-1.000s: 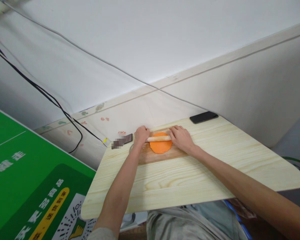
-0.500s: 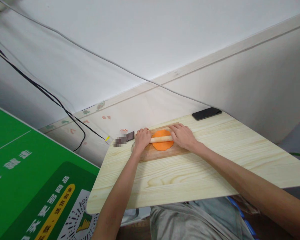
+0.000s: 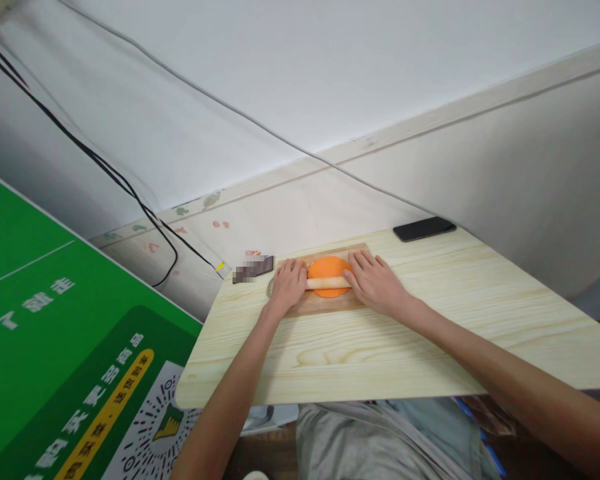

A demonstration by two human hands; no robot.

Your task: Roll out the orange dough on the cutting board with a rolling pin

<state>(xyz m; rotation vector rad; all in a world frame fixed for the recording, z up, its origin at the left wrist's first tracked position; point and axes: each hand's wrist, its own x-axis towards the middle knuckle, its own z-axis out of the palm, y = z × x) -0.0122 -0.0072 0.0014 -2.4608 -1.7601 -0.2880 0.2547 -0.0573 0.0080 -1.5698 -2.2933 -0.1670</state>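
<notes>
A light wooden rolling pin [image 3: 327, 284] lies across a flat, round sheet of orange dough [image 3: 330, 267]. My left hand [image 3: 289, 285] is closed over the pin's left end. On the right end, my right hand [image 3: 377, 280] rests with its fingers pointing forward over the pin and holds it down. The pin crosses the part of the dough nearer to me. Beneath the dough is a brown wooden board [image 3: 320, 307], partly covered by both hands. The pin's two ends are hidden under my palms.
The board lies on a pale wood-grain table [image 3: 380, 353]. A black phone [image 3: 425, 229] lies at the back right, and a dark flat object [image 3: 265, 265], partly blurred out, at the back left. Cables [image 3: 105, 163] hang along the wall. A green printed panel [image 3: 35, 267] stands left.
The rolling pin has moved from the dough's middle toward me, with both hands still on it. The whole view has shifted slightly.
</notes>
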